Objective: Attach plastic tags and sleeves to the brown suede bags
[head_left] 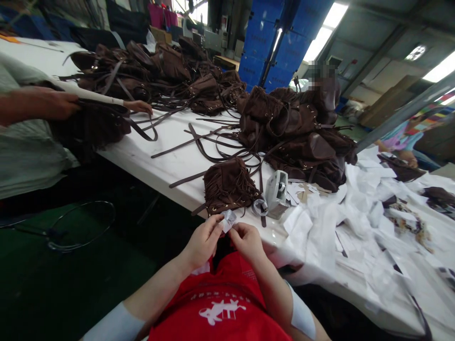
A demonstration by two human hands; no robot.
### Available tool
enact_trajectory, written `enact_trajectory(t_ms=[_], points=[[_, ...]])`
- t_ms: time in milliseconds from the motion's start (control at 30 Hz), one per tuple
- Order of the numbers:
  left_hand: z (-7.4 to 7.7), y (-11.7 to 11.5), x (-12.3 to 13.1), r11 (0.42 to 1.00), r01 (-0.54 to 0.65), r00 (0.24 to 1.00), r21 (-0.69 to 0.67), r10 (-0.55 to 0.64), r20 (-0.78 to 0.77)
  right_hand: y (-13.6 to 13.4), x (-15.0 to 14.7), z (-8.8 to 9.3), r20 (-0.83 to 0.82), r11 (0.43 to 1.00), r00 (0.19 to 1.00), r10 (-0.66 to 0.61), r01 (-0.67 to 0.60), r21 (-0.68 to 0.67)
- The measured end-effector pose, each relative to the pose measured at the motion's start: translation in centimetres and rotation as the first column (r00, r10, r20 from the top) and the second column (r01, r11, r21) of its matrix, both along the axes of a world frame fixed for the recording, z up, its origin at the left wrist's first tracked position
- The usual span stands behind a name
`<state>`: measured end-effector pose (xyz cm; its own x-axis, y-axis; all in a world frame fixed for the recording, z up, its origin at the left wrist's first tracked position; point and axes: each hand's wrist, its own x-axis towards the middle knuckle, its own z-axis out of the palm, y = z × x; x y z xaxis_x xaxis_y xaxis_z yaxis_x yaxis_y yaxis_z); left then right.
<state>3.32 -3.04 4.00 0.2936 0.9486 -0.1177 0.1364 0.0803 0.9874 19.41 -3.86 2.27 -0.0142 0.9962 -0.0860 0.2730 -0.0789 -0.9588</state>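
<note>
White paper, one small crumpled slip (228, 220), is sitting pinched between your two hands at the lower middle of the frame, just off the near edge of the table (167, 156). Your left hand (202, 242) is closing its fingers (217, 227) on the slip's left side. Your right hand (249, 242) is gripping the right side, its fingers curled tight on the paper alone.

Just above your hands, one brown fringed bag (229, 185) is lying on the table, and one grey tape dispenser (277, 193) is standing just to its right. Two heaps of brown bags are lying on the table: the far heap (152, 71) at the upper left and the near heap (302, 132) right of centre. Loose white paper scraps (355, 222), too many to count, are covering the table at the right. At the upper left, a co-worker's two hands (53, 105) are resting on one dark bag (92, 127).
</note>
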Motion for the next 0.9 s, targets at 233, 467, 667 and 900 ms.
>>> enact_trajectory(t_ms=[233, 467, 667, 900], points=[[-0.2, 0.1, -0.3, 0.995, 0.076, 0.992, 0.066, -0.068, -0.108, -1.4, 0.0, 0.9, -0.163, 0.992, 0.986, -0.028, 0.046, 0.113], [-1.0, -0.5, -1.1, 0.990, 0.065, 0.989, 0.127, -0.047, -0.143, -1.2, -0.4, 0.5, -0.275, 0.997, 0.958, 0.075, -0.065, 0.045], [-2.4, -0.9, -4.7, 0.952, 0.178, 0.939, 0.250, -0.088, -0.333, -1.2, 0.7, 0.0, -0.178, 0.994, 0.979, 0.101, -0.091, 0.062], [-6.6, -0.7, -9.1, 0.924, 0.366, 0.578, 0.106, -0.137, -0.804, -0.2, 4.1, -2.8, -0.002, 0.993, 0.996, -0.084, 0.084, -0.083]])
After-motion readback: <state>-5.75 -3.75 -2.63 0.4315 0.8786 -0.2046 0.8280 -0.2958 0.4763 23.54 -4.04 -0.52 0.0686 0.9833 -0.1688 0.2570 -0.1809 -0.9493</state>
